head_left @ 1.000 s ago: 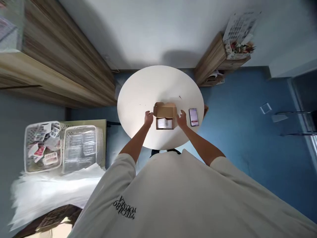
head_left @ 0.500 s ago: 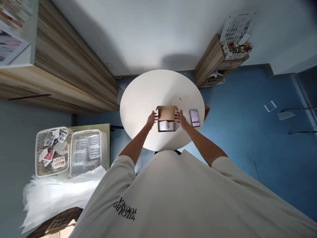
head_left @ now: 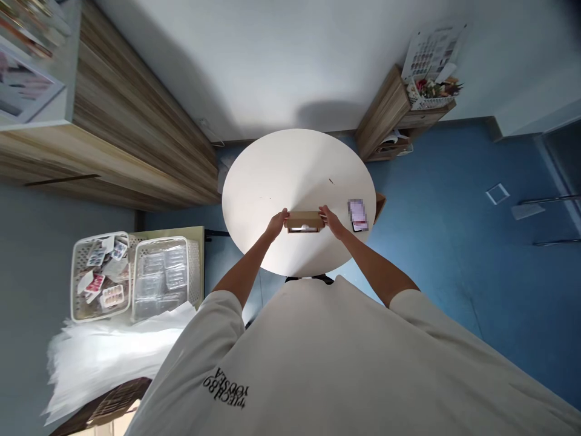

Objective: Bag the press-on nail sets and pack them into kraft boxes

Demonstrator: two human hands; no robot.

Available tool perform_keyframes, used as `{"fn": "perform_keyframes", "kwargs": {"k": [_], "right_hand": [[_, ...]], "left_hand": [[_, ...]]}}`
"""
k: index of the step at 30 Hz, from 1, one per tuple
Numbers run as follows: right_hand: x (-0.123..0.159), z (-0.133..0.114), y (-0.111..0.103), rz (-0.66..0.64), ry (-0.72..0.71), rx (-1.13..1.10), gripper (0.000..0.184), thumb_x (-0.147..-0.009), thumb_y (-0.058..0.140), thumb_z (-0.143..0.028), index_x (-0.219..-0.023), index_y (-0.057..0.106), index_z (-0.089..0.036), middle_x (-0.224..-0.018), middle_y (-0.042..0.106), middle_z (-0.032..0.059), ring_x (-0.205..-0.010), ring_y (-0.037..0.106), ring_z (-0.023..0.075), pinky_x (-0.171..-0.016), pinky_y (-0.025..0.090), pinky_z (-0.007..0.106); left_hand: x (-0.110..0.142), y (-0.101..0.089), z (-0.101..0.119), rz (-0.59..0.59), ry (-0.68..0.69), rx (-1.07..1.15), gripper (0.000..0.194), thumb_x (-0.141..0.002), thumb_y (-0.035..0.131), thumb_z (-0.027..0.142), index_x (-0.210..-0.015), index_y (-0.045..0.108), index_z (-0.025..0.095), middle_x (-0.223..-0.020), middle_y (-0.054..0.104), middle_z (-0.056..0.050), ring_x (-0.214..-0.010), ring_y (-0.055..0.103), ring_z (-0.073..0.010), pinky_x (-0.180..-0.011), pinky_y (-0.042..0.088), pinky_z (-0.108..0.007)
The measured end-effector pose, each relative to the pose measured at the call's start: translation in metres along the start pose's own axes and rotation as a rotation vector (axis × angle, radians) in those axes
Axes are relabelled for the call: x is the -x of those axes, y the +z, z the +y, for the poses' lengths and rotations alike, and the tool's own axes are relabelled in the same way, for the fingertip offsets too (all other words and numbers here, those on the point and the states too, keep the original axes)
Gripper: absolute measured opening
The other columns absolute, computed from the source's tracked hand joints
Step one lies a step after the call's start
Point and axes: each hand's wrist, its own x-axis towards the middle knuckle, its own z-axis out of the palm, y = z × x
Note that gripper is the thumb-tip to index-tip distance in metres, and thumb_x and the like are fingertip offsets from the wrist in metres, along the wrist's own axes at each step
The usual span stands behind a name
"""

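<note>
A small brown cardboard box [head_left: 304, 217] stands on the white round table [head_left: 272, 157], near its front side. Its hinged lid is tilted partly down, and through the front gap some white contents [head_left: 303, 229] show. My left hand [head_left: 277, 224] grips the lid's left end with curled fingers. At the opposite end my right hand [head_left: 333, 221] holds the lid in the same way. Most of what lies inside is hidden under the lid.
A phone [head_left: 358, 215] lies on the table to the right of the box. At left, a white basket [head_left: 73, 284] holds loose packets and another basket [head_left: 135, 284] holds clear plastic cases. A wooden cabinet [head_left: 149, 103] stands at back left, a small shelf unit [head_left: 385, 112] at back right.
The box lid stood upright and has swung down towards me, covering most of the white contents. Both hands came from beside the box to grip the lid's ends.
</note>
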Motion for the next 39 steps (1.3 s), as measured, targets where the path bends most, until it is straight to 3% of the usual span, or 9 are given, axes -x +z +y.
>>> {"fn": "perform_keyframes", "kwargs": {"k": [4, 7, 12, 19, 25, 32, 36, 39], "right_hand": [[0.012, 0.015, 0.004, -0.006, -0.07, 0.154, 0.06, -0.099, 0.052, -0.064, -0.142, 0.066, -0.023, -0.147, 0.065, 0.0124, -0.134, 0.061, 0.0312, -0.115, 0.049, 0.047], [0.017, 0.027, 0.008, 0.069, -0.104, 0.294, 0.062, -0.092, 0.066, -0.048, -0.149, 0.06, -0.023, -0.155, 0.058, 0.0142, -0.135, 0.06, 0.0319, -0.115, 0.05, 0.048], [0.018, 0.046, 0.013, 0.15, -0.07, 0.506, 0.071, -0.087, 0.067, -0.034, -0.155, 0.052, -0.021, -0.154, 0.057, 0.0171, -0.129, 0.063, 0.0308, -0.113, 0.052, 0.047], [0.019, 0.062, 0.02, 0.162, 0.029, 0.678, 0.07, -0.09, 0.066, -0.036, -0.156, 0.05, -0.02, -0.145, 0.064, 0.015, -0.124, 0.065, 0.0286, -0.107, 0.052, 0.042], [0.023, 0.058, 0.026, 0.262, 0.057, 0.727, 0.061, -0.089, 0.068, -0.039, -0.147, 0.058, -0.021, -0.134, 0.07, 0.0129, -0.12, 0.067, 0.0282, -0.103, 0.053, 0.039], [0.034, 0.048, 0.04, 0.23, 0.082, 0.64, 0.057, -0.098, 0.056, -0.032, -0.154, 0.048, -0.023, -0.119, 0.077, 0.0102, -0.114, 0.069, 0.0301, -0.1, 0.052, 0.041], [0.039, 0.036, 0.04, 0.222, -0.004, 0.579, 0.065, -0.099, 0.056, -0.039, -0.16, 0.04, -0.025, -0.113, 0.078, 0.0073, -0.111, 0.07, 0.0301, -0.101, 0.052, 0.041], [0.038, 0.022, 0.037, 0.208, -0.114, 0.652, 0.069, -0.093, 0.06, -0.036, -0.159, 0.043, -0.024, -0.129, 0.073, 0.0106, -0.118, 0.067, 0.0309, -0.105, 0.051, 0.043]], "left_hand": [[0.011, 0.007, -0.019, 0.035, 0.036, -0.131, 0.039, -0.094, 0.067, 0.05, -0.12, 0.072, 0.021, -0.13, 0.075, -0.013, -0.121, 0.069, -0.0289, -0.105, 0.054, -0.044], [0.02, 0.013, -0.028, 0.112, 0.071, -0.232, 0.045, -0.09, 0.072, 0.035, -0.132, 0.066, 0.02, -0.137, 0.069, -0.016, -0.12, 0.069, -0.0289, -0.105, 0.055, -0.045], [0.025, 0.018, -0.034, 0.145, 0.048, -0.325, 0.042, -0.094, 0.068, 0.03, -0.134, 0.061, 0.02, -0.134, 0.069, -0.017, -0.117, 0.069, -0.027, -0.103, 0.055, -0.044], [0.019, 0.021, -0.045, 0.131, -0.046, -0.475, 0.042, -0.094, 0.069, 0.033, -0.134, 0.058, 0.026, -0.132, 0.071, -0.011, -0.126, 0.064, -0.028, -0.107, 0.046, -0.043], [0.02, 0.023, -0.033, 0.165, -0.056, -0.573, 0.043, -0.092, 0.071, 0.031, -0.133, 0.059, 0.03, -0.136, 0.069, -0.011, -0.136, 0.055, -0.0349, -0.113, 0.039, -0.05], [0.04, 0.037, -0.023, 0.132, 0.057, -0.562, 0.054, -0.099, 0.054, 0.025, -0.153, 0.044, 0.025, -0.137, 0.069, -0.016, -0.134, 0.059, -0.0355, -0.115, 0.038, -0.053], [0.044, 0.033, -0.014, 0.119, 0.093, -0.588, 0.072, -0.091, 0.062, 0.025, -0.159, 0.038, 0.027, -0.144, 0.064, -0.016, -0.138, 0.055, -0.0375, -0.116, 0.037, -0.055], [0.044, 0.025, 0.001, 0.104, 0.127, -0.645, 0.084, -0.084, 0.068, 0.021, -0.161, 0.036, 0.029, -0.147, 0.06, -0.016, -0.14, 0.052, -0.0381, -0.117, 0.036, -0.055]]}}
